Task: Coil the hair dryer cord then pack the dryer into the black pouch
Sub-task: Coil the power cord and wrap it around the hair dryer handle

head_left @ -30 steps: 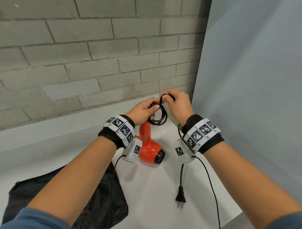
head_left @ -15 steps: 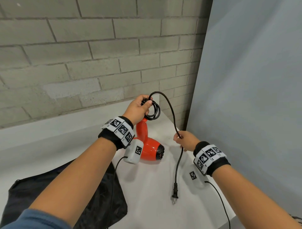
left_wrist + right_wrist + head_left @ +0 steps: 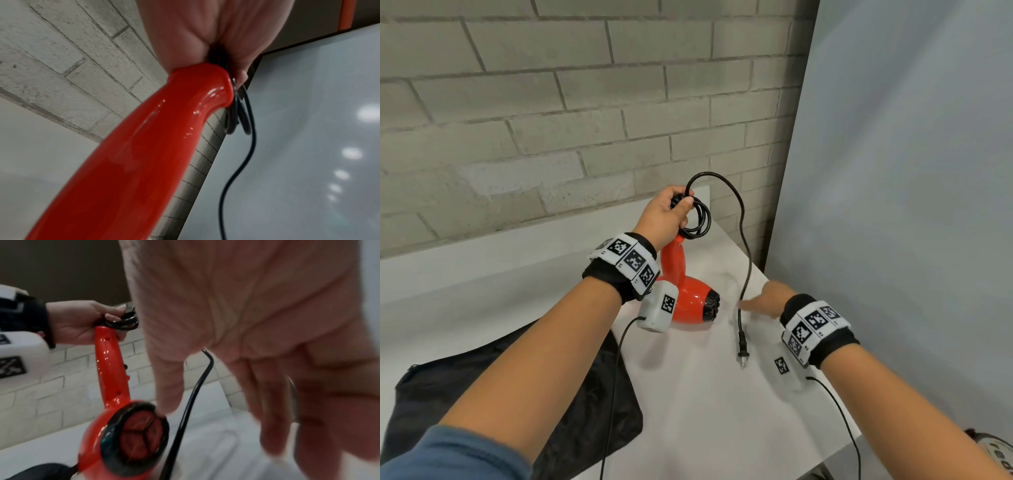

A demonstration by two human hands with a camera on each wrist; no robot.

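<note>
1. Coiling is under way: left hand clenches the cord loops at the top of the dryer handle.
2. Right hand is released, fingers spread beside the hanging tail, right of the dryer.
3. Next, I judge: catch the tail, wind it in.
4. Pouch lies left of the dryer.

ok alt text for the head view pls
A left hand grips coiled black cord at the handle end of a red hair dryer, while the open right hand reaches toward the hanging cord. A black pouch lies nearby.

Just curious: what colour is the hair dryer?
Glossy red dryer with a black nozzle rim, clearest in the head view.
</note>
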